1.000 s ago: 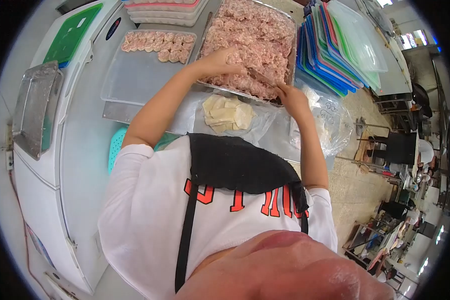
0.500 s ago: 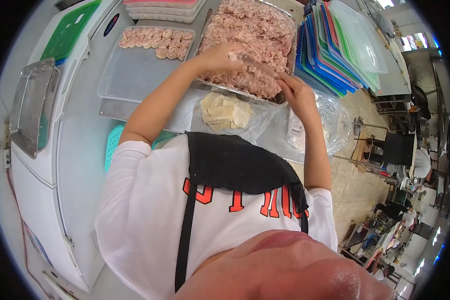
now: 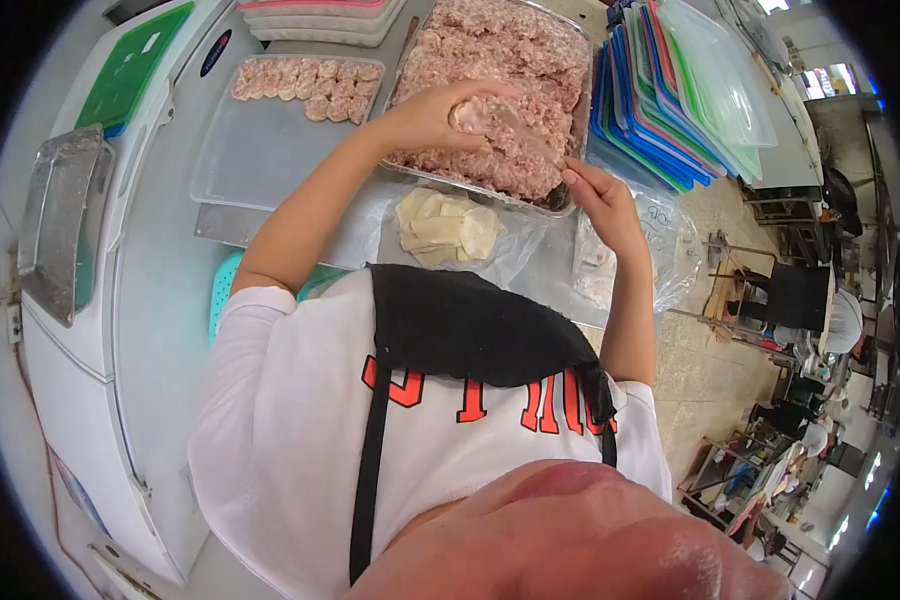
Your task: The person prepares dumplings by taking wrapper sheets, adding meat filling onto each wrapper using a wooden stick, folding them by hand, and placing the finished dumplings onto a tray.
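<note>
My left hand (image 3: 432,118) is curled around a round dumpling wrapper (image 3: 467,117) with pink minced meat on it, above the near part of a metal tray. My right hand (image 3: 606,204) grips the thin handle of a flat spreader (image 3: 542,146); its blade points toward the wrapper and sits over the meat. The tray is heaped with minced meat (image 3: 500,45). Just in front of my body lies a stack of pale wrappers (image 3: 448,228) on clear plastic. At the left, filled dumplings (image 3: 310,82) stand in rows at the far end of a translucent tray (image 3: 250,160).
Stacked coloured plastic lids (image 3: 660,100) stand right of the meat. A plastic bag (image 3: 670,240) lies below them. Stacked lidded containers (image 3: 320,22) are at the far left, beside a white freezer (image 3: 150,230) bearing a metal pan (image 3: 62,220). People and tables appear far right.
My left hand has opened out a little, so the meat on the wrapper now shows. My right hand and the spreader have shifted slightly down and right.
</note>
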Available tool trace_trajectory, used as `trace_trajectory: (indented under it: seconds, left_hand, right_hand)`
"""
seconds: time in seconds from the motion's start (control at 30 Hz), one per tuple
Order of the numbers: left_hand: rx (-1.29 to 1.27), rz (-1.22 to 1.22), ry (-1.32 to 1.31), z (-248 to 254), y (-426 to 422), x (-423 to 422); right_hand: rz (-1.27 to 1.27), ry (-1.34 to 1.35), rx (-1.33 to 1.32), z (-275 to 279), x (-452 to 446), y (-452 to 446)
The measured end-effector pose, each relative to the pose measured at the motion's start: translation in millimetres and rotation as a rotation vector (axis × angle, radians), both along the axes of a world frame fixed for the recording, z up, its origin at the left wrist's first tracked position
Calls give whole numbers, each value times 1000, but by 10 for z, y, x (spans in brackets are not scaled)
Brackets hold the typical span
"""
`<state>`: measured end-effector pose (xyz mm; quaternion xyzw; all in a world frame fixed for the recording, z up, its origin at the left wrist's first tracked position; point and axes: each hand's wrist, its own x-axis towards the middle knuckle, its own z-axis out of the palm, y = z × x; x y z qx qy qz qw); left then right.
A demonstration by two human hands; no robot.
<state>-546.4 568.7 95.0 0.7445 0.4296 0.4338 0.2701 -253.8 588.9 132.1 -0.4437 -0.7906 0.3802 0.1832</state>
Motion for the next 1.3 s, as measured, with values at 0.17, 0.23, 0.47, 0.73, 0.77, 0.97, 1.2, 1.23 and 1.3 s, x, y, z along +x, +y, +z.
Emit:
trace_trajectory:
  seconds: [0.17,0.23,0.47,0.73,0.77,0.97,1.2,1.23,1.3]
  left_hand:
    - [-93,-168,183,6,92,-45]
    - [-56,-21,136,-224,126,-57]
    - [-186,15,126,20,83,-49]
    - [-198,107,139,82,-24,-44]
    - [-211,126,169,89,-12,-66]
    - [-213,281,78,-266,-332,-889]
    - [-241,869,169,-1095,-783,-1979]
    - [-246,907,189,-1137,-796,-2026]
    - [-258,978,229,-1186,-823,-2078]
  right_hand:
    - [128,-82,56,-168,-141,-36]
    - [145,-223,414,85,-127,33]
    - [100,-200,509,249,-178,-59]
    - [64,-38,223,190,-250,-149]
    - [66,-45,179,-6,-265,-84]
    - [-130,335,-339,-744,-156,101]
    - [-223,416,-382,-1013,-13,157]
    - [-230,424,-382,-1024,-12,157]
    - [-247,439,-385,-1048,-9,152]
